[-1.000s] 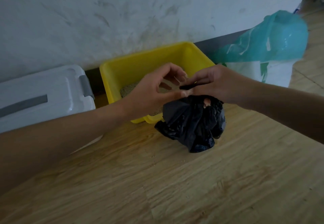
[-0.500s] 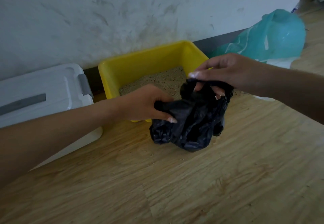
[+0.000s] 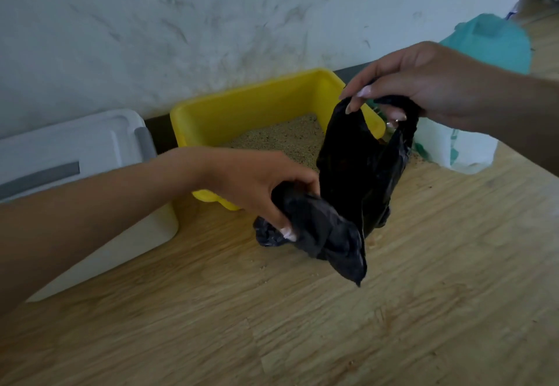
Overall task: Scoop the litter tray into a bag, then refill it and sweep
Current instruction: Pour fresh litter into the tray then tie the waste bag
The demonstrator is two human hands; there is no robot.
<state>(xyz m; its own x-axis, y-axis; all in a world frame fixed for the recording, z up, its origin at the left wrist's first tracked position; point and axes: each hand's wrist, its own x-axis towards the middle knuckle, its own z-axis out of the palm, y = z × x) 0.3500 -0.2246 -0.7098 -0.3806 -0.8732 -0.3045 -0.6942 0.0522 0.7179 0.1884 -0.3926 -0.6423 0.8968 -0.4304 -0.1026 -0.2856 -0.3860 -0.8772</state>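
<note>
Head view: black bag (image 3: 360,180) in front of yellow tray (image 3: 257,107), over floor (image 3: 393,310). Right hand (image 3: 423,83) pinching handle loops up top; left hand (image 3: 257,186) fisted round crumpled bottom. Best: tug apart, find mouth, spread wide beside litter (image 3: 281,140).

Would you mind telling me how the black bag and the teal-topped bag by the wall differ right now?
The black bag is dark, crumpled and looks limp; the teal-topped bag is teal above, white below, and looks full. The black bag is held up, the right hand gripping its top and the left hand a lower fold; the teal-topped bag stands untouched on the wooden floor. Both sit beside the yellow litter tray.
</note>
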